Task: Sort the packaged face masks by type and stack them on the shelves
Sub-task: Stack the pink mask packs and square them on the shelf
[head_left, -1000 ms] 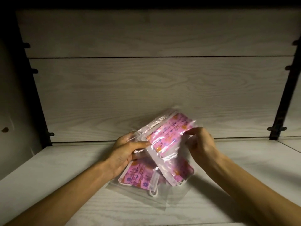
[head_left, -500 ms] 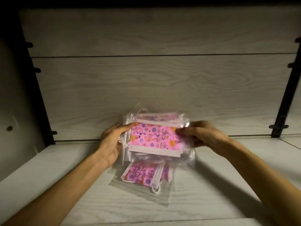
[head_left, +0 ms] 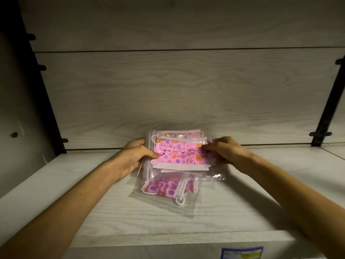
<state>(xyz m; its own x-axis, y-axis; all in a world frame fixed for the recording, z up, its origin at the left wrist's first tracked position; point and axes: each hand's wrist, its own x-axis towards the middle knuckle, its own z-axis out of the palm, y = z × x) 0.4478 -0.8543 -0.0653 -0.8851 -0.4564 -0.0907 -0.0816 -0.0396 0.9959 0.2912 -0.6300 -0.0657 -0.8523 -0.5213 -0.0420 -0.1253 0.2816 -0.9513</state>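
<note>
A small stack of pink flower-print face masks in clear plastic bags (head_left: 180,153) is held level just above the pale wooden shelf (head_left: 74,202), close to the back panel. My left hand (head_left: 133,158) grips the stack's left edge, thumb on top. My right hand (head_left: 223,151) pinches its right edge. Under and in front of the stack lies another bagged pink mask (head_left: 166,189), turned askew, its white ear loops at the front right.
The wood-grain back panel (head_left: 186,90) stands right behind the masks. Black metal uprights (head_left: 328,101) with brackets frame both sides of the shelf. A blue and white label (head_left: 241,252) is on the shelf's front face at the lower right.
The tilted bagged masks were turned level and squared into a stack, then lowered slightly toward the shelf. Both hands shifted to the stack's two side edges.
</note>
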